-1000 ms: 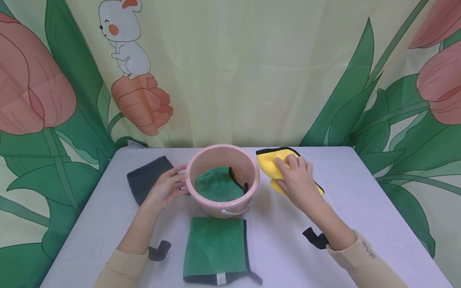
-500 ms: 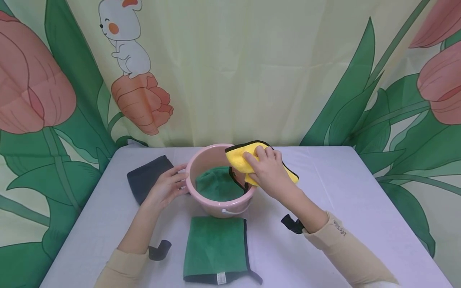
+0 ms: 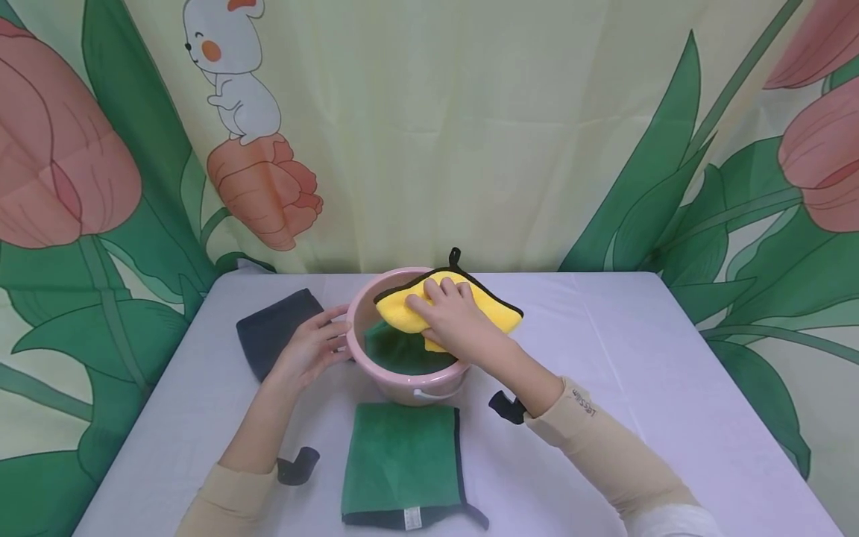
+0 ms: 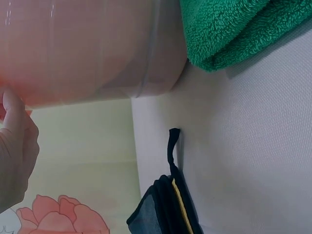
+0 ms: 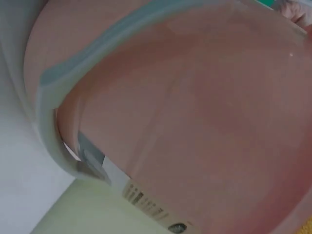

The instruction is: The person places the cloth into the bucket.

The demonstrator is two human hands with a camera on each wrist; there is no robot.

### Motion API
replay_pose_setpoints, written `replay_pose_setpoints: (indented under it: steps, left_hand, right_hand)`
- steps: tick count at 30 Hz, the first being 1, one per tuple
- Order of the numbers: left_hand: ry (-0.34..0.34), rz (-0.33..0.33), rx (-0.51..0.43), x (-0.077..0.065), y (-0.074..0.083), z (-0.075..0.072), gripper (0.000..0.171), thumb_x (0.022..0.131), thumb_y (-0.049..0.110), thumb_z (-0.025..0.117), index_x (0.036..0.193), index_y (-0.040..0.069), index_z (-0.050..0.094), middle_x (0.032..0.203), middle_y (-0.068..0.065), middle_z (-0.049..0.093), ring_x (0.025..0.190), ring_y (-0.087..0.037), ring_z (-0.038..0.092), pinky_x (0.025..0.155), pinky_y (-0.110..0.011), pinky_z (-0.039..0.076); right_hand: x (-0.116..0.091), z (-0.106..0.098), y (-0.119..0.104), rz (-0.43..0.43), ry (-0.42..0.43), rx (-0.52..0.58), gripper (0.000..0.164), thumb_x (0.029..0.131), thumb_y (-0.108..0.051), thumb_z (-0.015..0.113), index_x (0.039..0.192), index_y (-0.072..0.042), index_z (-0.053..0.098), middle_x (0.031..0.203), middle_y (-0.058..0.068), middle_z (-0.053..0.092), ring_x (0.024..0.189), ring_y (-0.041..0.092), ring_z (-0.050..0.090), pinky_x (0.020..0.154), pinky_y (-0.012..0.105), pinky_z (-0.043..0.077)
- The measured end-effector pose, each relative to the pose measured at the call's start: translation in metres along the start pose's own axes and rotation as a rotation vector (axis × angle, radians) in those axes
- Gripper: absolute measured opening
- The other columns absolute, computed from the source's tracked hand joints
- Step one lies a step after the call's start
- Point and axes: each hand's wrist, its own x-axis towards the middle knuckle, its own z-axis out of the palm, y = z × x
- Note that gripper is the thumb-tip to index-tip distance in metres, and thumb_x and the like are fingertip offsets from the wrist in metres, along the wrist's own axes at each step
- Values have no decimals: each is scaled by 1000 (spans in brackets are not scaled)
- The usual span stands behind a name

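Gripping the yellow cloth [image 3: 399,307] from above with bent fingers, the right hand [image 3: 452,315] is now over the mouth of the pink bucket [image 3: 394,388]. One second ago this cloth is to the right of the bucket, and half a second ago it is crossing the right part of the rim; now it covers a good part of the opening. Its black hanging loop [image 3: 455,257] also comes into sight, standing up at the far side.

For the work in hand, I judge that the sideways carrying is nearly finished, but the cloth is not yet laid down inside. Whether it touches the rim, I cannot tell (the right wrist view shows mainly the outer wall and the pale handle [image 5: 46,114]).

Inside the bucket lies a green cloth [image 3: 403,354]; its black edging, visible half a second ago, is now hidden behind the yellow one. The left hand [image 3: 312,347] does not change its place: its fingers are extended and relaxed, touching the left side of the bucket, which perhaps keeps it steady. The dark folded cloth [image 3: 274,328] beside this hand and the green folded cloth [image 3: 403,459] in front of the bucket stay on the table [image 3: 550,477] as before.
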Motion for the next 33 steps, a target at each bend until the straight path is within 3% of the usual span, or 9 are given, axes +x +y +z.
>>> replay_pose_setpoints:
  steps: [11, 15, 33]
  left_hand:
    - [2, -5, -3, 2, -2, 0, 53, 91, 7, 50, 140, 3, 28, 126, -12, 39, 88, -12, 60, 77, -29, 51]
    - [2, -6, 1, 3, -3, 1, 53, 91, 7, 49, 140, 3, 28, 131, -15, 36, 87, -11, 60, 77, -29, 51]
    - [0, 4, -27, 3, -4, 0, 52, 92, 6, 49, 139, 3, 27, 126, -13, 37, 86, -10, 59, 75, -27, 51]
  right_hand:
    - [14, 17, -14, -90, -189, 22, 44, 83, -28, 65, 122, -22, 46, 115, 6, 46, 98, 23, 40, 78, 38, 35]
    - [18, 25, -17, -101, -220, 34, 44, 84, -29, 65, 123, -23, 45, 118, 6, 45, 102, 24, 40, 81, 39, 36]
    - [25, 32, -22, -48, -347, 135, 50, 88, -28, 59, 133, -24, 39, 129, 7, 41, 114, 26, 37, 97, 48, 33]
